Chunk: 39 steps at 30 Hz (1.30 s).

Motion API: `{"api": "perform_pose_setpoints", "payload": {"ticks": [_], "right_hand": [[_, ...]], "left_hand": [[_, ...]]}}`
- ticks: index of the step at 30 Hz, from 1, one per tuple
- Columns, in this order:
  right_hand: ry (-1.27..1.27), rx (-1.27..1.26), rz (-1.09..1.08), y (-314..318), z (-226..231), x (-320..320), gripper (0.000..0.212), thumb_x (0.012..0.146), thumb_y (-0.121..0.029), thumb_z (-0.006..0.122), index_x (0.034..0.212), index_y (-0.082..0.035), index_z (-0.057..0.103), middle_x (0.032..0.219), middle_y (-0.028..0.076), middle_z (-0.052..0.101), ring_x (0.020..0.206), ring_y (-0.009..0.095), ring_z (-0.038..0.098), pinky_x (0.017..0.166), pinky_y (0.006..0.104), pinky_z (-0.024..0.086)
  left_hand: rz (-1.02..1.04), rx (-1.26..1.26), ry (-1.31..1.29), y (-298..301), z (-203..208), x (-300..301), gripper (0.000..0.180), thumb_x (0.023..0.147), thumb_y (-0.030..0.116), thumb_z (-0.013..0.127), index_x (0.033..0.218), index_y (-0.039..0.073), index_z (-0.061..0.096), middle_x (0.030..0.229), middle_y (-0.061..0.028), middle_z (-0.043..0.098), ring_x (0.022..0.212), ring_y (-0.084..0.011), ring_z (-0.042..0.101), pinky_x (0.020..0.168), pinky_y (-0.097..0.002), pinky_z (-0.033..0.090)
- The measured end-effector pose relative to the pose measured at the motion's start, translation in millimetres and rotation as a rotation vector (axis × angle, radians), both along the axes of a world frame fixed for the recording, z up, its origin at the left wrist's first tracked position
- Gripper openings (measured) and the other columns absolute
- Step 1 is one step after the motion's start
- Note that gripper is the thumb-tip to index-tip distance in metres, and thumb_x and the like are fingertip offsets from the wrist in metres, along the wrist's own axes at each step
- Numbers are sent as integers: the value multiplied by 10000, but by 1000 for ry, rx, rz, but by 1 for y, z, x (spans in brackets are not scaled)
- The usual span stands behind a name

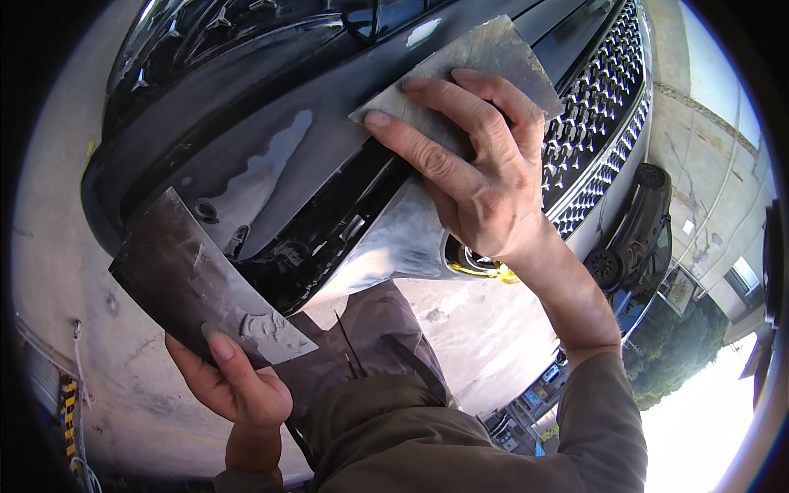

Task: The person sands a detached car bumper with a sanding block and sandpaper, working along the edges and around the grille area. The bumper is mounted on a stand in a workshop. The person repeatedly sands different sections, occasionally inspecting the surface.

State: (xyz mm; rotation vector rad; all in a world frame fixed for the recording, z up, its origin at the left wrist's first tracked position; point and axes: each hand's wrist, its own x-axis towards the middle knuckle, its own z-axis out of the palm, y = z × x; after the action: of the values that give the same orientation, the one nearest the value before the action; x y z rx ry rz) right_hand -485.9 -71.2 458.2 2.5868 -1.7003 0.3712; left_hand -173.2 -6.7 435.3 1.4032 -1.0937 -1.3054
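My left hand [234, 386] grips the lower edge of a dark flat metal plate [185, 271], its thumb on top. A small dab of grey putty [261, 326] sits near the plate's right end. My right hand [485, 168] is closed on a wide, flat metal putty spreader [501, 57], three fingers spread across its face and the thumb hidden. That spreader lies over the black car bumper [246, 82]; whether its edge touches the surface is hidden. Smooth grey patches [283, 156] show on the bumper left of the spreader.
A grille with chrome studs [588, 123] runs along the right of the bumper. Below my right wrist, a yellow-marked piece [501, 273] shows at an opening. Another dark car [633, 234] stands farther right. Black-and-yellow striped post [71, 415] at lower left.
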Motion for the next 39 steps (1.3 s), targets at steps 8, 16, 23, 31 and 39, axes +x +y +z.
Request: {"api": "perform_pose_setpoints", "payload": {"ticks": [8, 16, 23, 31, 39], "right_hand": [[32, 100, -28, -1, 5, 0, 590, 741, -114, 806, 1315, -251, 790, 1351, 31, 670, 1283, 290, 545, 1040, 402, 465], [11, 96, -47, -1, 2, 0, 555, 783, -88, 828, 1318, -231, 794, 1349, 60, 678, 1265, 301, 543, 1076, 404, 442], [-1, 140, -73, 2, 9, 2, 554, 794, -87, 829, 1326, -239, 790, 1357, 61, 675, 1259, 301, 554, 1067, 407, 450], [43, 27, -36, -4, 4, 15, 598, 737, -119, 831, 1321, -239, 793, 1332, 63, 693, 1252, 304, 564, 1065, 415, 444], [86, -30, -5, -6, -4, 10, 678, 684, -184, 770, 1349, -319, 754, 1407, -41, 616, 1310, 265, 529, 975, 443, 497]], "left_hand": [[-41, -23, -57, -2, 1, -3, 532, 1148, 195, 466, 1582, -98, 377, 1492, -238, 559, 1293, -257, 647, 1053, -331, 550], [-70, 45, -17, 3, 3, -6, 524, 1106, 117, 431, 1536, -162, 323, 1524, -286, 483, 1406, -298, 539, 1150, -360, 427], [-117, 10, -58, 1, 4, -4, 542, 1104, 117, 439, 1551, -160, 311, 1501, -290, 494, 1382, -294, 565, 1124, -358, 457], [-36, -29, -16, 5, -4, -4, 503, 1139, 150, 466, 1578, -81, 389, 1468, -217, 566, 1305, -244, 633, 1068, -333, 530], [-56, -37, -19, 0, 0, 6, 509, 1139, 158, 463, 1582, -78, 380, 1476, -213, 563, 1299, -246, 635, 1060, -333, 533]]}}
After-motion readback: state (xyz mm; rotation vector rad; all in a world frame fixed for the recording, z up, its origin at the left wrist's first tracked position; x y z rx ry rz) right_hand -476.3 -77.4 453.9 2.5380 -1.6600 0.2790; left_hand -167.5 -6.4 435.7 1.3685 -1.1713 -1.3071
